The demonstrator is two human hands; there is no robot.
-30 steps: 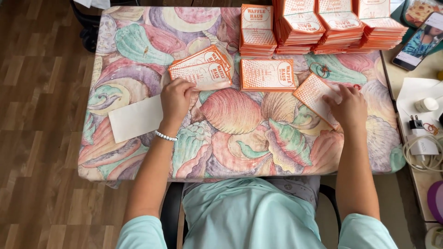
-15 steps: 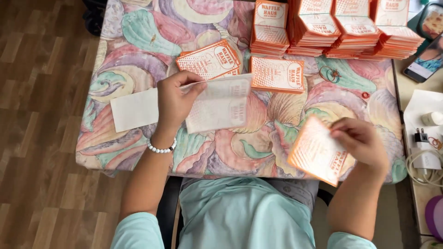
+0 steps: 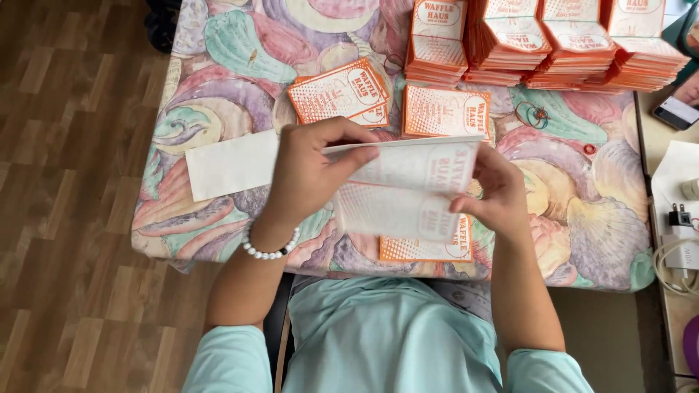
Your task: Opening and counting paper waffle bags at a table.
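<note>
item: translucent paper sleeve (image 3: 408, 193), raised off the surface (image 3: 218, 65) since a second ago; we clamped left hand (image 3: 306, 171) and right hand (image 3: 495, 196) grips on it, orange card (image 3: 426, 247) at 6 o'clock.

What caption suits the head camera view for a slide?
Left hand and right hand hold a translucent white paper sleeve over an orange printed card.

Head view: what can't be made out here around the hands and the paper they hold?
- Orange card: mostly hidden behind the translucent paper sheet.
- Right hand: fingertips hidden behind that sheet.
- Left hand: palm side faces away.
- Orange stacks: cut off by the top edge.
- Phone: cropped at the right edge.
</note>
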